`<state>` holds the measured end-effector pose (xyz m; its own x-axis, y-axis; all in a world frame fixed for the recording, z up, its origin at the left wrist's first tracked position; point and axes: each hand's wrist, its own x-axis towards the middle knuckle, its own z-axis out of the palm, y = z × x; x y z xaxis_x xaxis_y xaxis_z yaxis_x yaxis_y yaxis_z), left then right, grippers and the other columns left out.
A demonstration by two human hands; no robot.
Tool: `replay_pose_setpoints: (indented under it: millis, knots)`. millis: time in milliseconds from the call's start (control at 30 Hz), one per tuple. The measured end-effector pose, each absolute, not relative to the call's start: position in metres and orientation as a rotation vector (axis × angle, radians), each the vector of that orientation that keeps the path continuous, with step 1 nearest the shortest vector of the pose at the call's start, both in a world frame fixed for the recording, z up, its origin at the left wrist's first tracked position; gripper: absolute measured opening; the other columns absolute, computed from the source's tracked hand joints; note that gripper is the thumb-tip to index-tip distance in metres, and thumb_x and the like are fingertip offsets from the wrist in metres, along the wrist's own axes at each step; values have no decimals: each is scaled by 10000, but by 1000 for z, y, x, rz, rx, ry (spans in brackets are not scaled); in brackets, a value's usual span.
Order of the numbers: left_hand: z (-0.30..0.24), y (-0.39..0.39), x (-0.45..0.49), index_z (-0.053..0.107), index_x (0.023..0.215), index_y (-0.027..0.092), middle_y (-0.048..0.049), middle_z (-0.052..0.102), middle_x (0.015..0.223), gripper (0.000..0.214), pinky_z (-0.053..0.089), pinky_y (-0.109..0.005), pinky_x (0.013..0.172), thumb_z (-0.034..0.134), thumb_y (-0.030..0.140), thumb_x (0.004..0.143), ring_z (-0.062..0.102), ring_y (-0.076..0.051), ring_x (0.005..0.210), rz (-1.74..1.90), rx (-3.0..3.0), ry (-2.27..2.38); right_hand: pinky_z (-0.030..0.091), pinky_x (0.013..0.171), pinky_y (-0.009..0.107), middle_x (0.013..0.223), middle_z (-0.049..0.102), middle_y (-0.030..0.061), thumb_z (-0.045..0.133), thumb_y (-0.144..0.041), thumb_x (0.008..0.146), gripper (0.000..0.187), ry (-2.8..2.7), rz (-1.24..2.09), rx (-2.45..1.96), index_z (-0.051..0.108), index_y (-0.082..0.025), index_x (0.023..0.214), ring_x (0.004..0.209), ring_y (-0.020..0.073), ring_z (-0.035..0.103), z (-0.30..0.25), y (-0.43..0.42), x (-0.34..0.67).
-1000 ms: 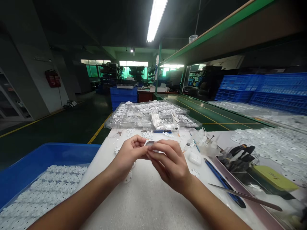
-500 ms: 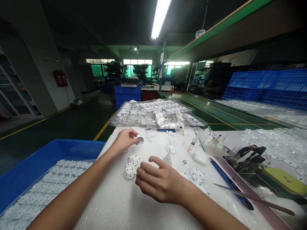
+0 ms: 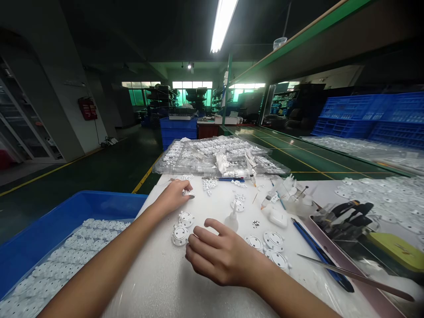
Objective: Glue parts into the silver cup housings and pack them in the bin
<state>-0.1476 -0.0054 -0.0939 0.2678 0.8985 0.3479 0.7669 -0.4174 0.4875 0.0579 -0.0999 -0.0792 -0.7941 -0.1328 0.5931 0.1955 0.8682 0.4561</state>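
At the far left of the white work surface, my left hand (image 3: 174,194) pinches a small round white disc part (image 3: 190,194), held edge-on and tilted. Nearer me, two white discs (image 3: 180,235) with dark holes lie touching or slightly overlapping. Beside them hovers my right hand (image 3: 215,251), back upward, its fingers loosely curved and apart; its thumb is hidden and no object shows in it. Behind that hand stands a translucent squeeze bottle (image 3: 232,220) with a thin nozzle. Several more white discs (image 3: 273,241) lie to its right, and another disc (image 3: 237,204) sits beyond the bottle.
A blue bin (image 3: 109,201) of white parts stands left. Clear trays (image 3: 215,154) of small parts are stacked at the back. Tiny metal pieces (image 3: 255,224), tweezers (image 3: 354,276), a blue pen-like tool (image 3: 321,251) and a pink tool box (image 3: 357,265) are on the right.
My left hand has turned the disc, from a shiny dark face to its pale rim, and drawn it slightly left. The right hand is almost still. The view has shifted a little.
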Motion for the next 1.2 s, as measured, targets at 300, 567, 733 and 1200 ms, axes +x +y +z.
replay_pose_setpoints:
  millis: [300,567,733,1200]
  knots:
    - [-91,-8,-149,606,914,208,-18,650,970,162,435,-318,825,574,189,756,571,-213,944,793,2349,1540,265,512,289,583,518,6,508,-107,806,116,-2242,-581,-130,582,-94,894,544,125,428,-76,-100,62]
    - [-79,-21,-152,594,918,220,-26,623,1003,192,428,-303,798,563,179,733,568,-220,935,541,2422,1437,218,536,299,645,554,-2,476,-197,859,116,-2662,-509,-619,505,-181,747,567,136,459,-104,-92,54]
    - [-78,-24,-155,593,965,244,-26,599,1038,258,415,-296,791,580,168,719,554,-224,945,444,2425,1419,221,540,310,731,599,9,466,-224,877,112,-2757,-362,-825,515,-183,785,626,145,517,-106,-91,53]
    - [-65,-16,-179,487,1231,237,-70,542,1252,459,478,-281,830,558,419,816,552,-204,1081,708,2011,1336,283,580,305,900,596,40,443,-209,882,98,-2867,-164,-1017,535,-181,864,768,173,542,-99,-94,47]
